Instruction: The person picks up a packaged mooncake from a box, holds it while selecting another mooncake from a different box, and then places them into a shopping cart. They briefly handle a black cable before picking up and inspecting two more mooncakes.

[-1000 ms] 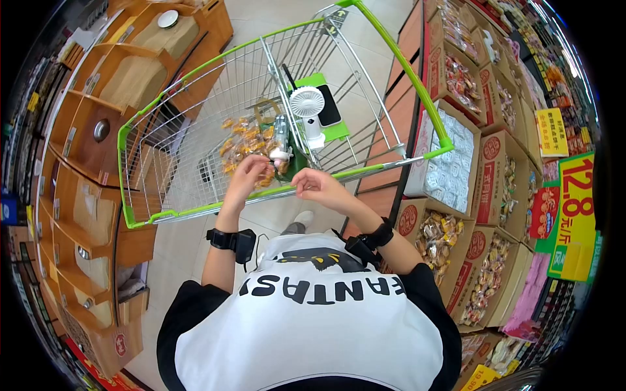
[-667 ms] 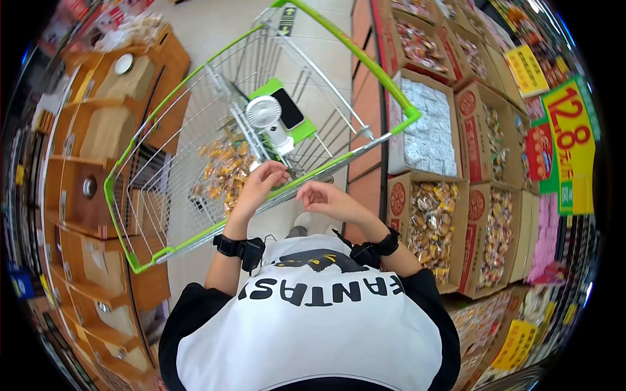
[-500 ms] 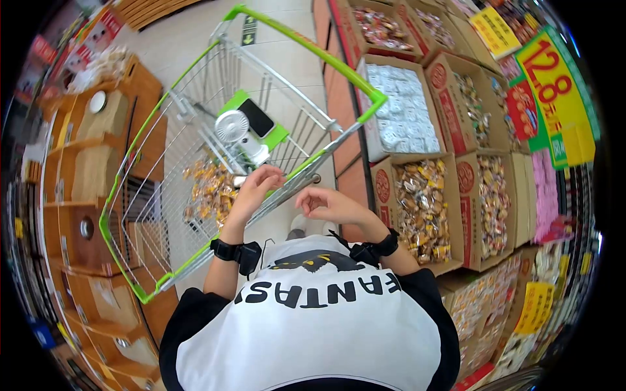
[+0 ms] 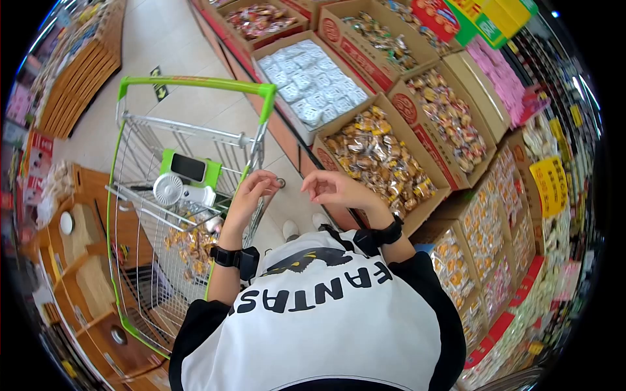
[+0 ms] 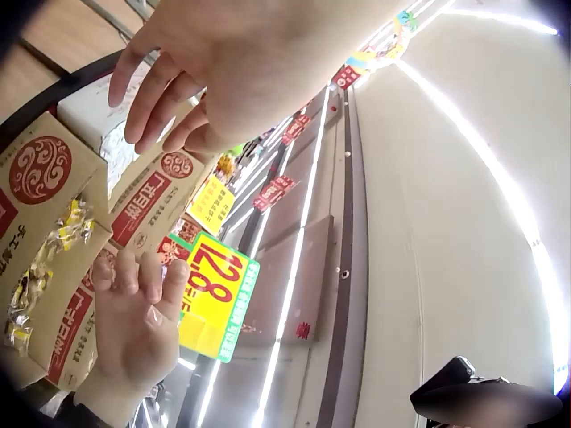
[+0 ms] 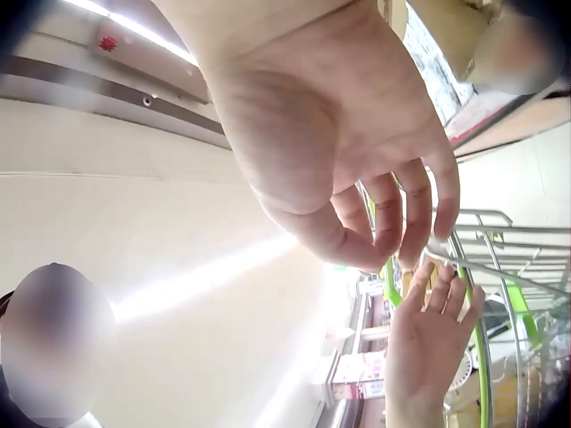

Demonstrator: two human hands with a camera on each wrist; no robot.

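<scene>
My left hand [image 4: 250, 195] hovers at the near side rail of the shopping cart [image 4: 195, 83], fingers loosely bent around nothing. To its right, my right hand [image 4: 336, 190] hangs in the air with relaxed fingers, overlapping the edge of a carton of wrapped snacks [image 4: 381, 159] in the head view. Both palms look bare in the wrist views. Inside the cart, a white handheld fan [image 4: 168, 189] and a black phone [image 4: 188, 167] sit on the green child-seat panel [image 4: 213, 173]. Beyond the seat, packaged golden snacks [image 4: 186, 247] lie in the wire basket.
Cartons along the right hold white packets [image 4: 313, 81] and more wrapped snacks [image 4: 450, 117]. Wooden display shelving [image 4: 85, 260] borders the cart's left. A tiled aisle [image 4: 195, 39] runs ahead between the displays. A price sign [image 5: 214, 290] stands over the cartons.
The view has swung right, so the cart has turned and shifted left in the frame while the cartons come closer to the middle. Both hands remain raised and hold nothing.
</scene>
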